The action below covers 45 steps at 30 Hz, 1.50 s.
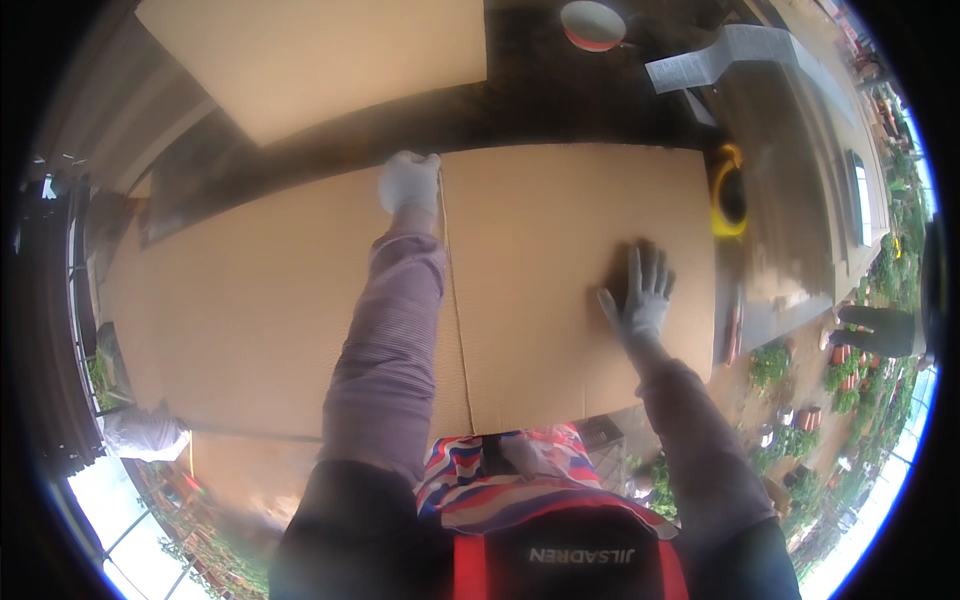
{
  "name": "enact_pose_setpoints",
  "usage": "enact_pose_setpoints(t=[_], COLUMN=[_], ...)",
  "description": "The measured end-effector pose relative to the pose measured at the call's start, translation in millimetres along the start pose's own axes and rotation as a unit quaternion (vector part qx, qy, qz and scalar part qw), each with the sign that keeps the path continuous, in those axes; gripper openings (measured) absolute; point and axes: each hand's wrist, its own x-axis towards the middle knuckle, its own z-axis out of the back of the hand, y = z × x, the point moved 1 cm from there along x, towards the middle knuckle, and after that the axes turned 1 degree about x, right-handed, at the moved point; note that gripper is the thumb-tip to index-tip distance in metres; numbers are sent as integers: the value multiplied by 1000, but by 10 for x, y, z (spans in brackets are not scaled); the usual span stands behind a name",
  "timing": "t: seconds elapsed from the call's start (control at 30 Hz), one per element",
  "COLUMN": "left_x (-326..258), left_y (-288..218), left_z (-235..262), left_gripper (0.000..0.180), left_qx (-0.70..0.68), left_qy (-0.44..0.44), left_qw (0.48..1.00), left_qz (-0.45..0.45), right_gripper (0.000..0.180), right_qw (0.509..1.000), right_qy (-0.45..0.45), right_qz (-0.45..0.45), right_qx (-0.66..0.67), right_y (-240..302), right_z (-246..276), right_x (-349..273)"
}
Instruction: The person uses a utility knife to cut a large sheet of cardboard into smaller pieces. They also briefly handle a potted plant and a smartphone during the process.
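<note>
A large brown cardboard sheet (560,240) lies across the work surface in front of me, with a straight seam running from its far edge to its near edge. My left hand (410,183), in a pale glove, is closed in a fist at the far edge, just left of that seam. What its fingers hold, if anything, is hidden. Over the right part of the sheet, my right hand (641,298) is gloved too, its fingers spread and nothing in them. Whether its palm presses on the cardboard I cannot tell.
Beyond the sheet, another cardboard piece (330,60) lies at the far left. A white and red bowl (593,27) sits on the dark surface. To the right are a yellow and black round object (731,192), a paper strip (735,52) and stacked boards (790,170). Potted plants (795,440) stand lower right.
</note>
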Motion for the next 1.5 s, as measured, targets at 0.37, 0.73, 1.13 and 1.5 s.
enact_pose_setpoints(t=[0.37,0.73,1.13,1.5], left_x=[326,-233,-4138,-3829], left_y=[170,618,1750,1484], left_z=[-122,-93,808,551], left_gripper=[26,25,34,38], left_qx=[15,152,-60,-232], left_qy=[56,126,161,123], left_qw=[997,970,978,955], left_qz=[-55,-145,121,137], right_gripper=[93,88,85,83], right_qw=[999,999,997,998], right_qy=[-34,-45,-37,-61], right_qz=[16,17,4,2], right_qx=[-17,-19,-67,-27], right_y=[26,65,76,53], right_z=[-34,23,26,89], right_x=[-15,-41,-68,-47])
